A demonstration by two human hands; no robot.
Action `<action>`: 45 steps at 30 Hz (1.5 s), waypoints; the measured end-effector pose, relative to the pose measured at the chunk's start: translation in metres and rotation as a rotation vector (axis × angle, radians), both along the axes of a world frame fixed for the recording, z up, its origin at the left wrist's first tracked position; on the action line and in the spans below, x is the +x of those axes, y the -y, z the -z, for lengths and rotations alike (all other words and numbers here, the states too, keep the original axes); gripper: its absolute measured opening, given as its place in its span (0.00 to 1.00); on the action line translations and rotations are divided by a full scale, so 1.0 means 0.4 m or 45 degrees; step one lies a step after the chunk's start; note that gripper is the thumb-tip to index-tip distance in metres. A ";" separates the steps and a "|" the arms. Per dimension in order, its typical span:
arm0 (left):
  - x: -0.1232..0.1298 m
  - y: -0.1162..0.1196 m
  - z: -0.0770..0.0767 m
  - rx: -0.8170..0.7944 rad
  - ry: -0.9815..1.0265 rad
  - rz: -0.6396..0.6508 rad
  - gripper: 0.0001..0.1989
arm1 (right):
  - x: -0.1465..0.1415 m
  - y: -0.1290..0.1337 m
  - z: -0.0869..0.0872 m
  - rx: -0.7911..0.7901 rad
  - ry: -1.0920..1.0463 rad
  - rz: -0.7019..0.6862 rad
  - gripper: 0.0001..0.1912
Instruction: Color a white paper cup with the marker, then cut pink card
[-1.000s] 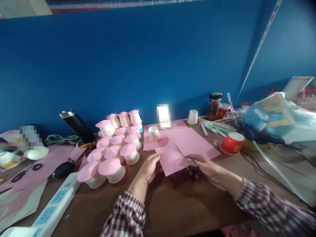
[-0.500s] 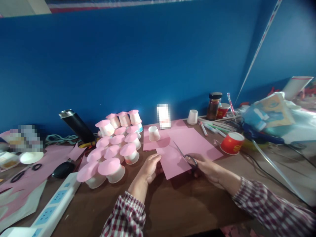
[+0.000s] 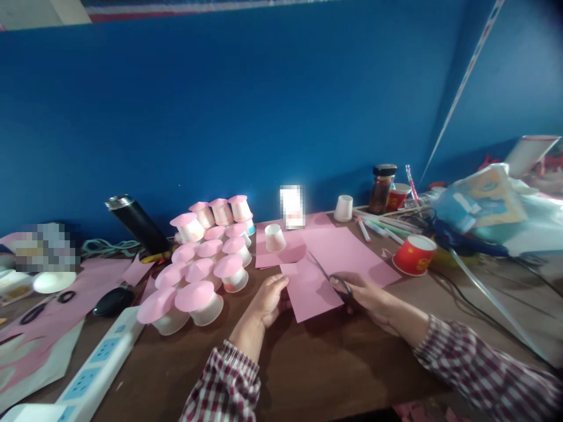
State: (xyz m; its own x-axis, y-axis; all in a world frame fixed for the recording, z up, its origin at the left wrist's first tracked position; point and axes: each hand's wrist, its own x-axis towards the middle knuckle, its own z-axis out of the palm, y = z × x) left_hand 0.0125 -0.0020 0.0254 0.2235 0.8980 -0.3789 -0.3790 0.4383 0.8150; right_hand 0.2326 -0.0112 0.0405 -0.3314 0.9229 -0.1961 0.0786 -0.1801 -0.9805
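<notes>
Pinched at its left edge by my left hand [image 3: 273,299] is a sheet of pink paper [image 3: 310,296], held above the table. My right hand [image 3: 367,298] has its fingers in the handles of a pair of scissors [image 3: 339,282], whose blades lie along the sheet's upper right edge. Behind it rests larger pink paper [image 3: 347,252]. An upturned white paper cup [image 3: 275,238] stands on pink paper just beyond my left hand. To the left, several upturned cups wear pink cone-shaped paper tops [image 3: 196,295].
At left are a power strip [image 3: 99,363], a black mouse [image 3: 113,300], a black bottle [image 3: 137,225] and another pair of scissors [image 3: 34,312]. A red paper cup [image 3: 414,255], markers [image 3: 363,229], a lidded jar [image 3: 382,189] and a plastic bag [image 3: 492,205] occupy the right side.
The scissors' blades have closed further along the sheet's edge, and the sheet has shifted slightly. Both hands stay in nearly the same place.
</notes>
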 end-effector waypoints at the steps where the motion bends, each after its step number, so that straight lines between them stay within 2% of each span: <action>1: 0.000 0.000 0.000 0.003 -0.008 0.005 0.04 | -0.001 0.000 0.000 0.005 -0.005 0.008 0.21; 23: 0.004 -0.001 0.004 -0.017 -0.050 0.000 0.06 | -0.005 -0.014 0.027 -0.040 0.040 0.111 0.19; 33: 0.000 -0.002 0.006 0.031 -0.059 0.017 0.05 | -0.004 -0.002 0.005 -0.056 0.032 0.085 0.20; 38: 0.000 -0.001 0.006 0.037 -0.065 0.085 0.05 | -0.003 -0.004 -0.012 -0.036 0.029 0.058 0.20; 45: 0.002 0.006 -0.001 0.015 -0.051 0.133 0.05 | 0.002 -0.027 0.005 -0.013 0.053 0.086 0.18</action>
State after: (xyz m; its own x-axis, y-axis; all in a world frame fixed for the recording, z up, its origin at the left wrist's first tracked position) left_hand 0.0133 -0.0044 0.0258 0.3008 0.8750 -0.3792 -0.2991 0.4642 0.8337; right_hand 0.2332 -0.0004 0.0384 -0.2602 0.9407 -0.2177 0.1065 -0.1962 -0.9748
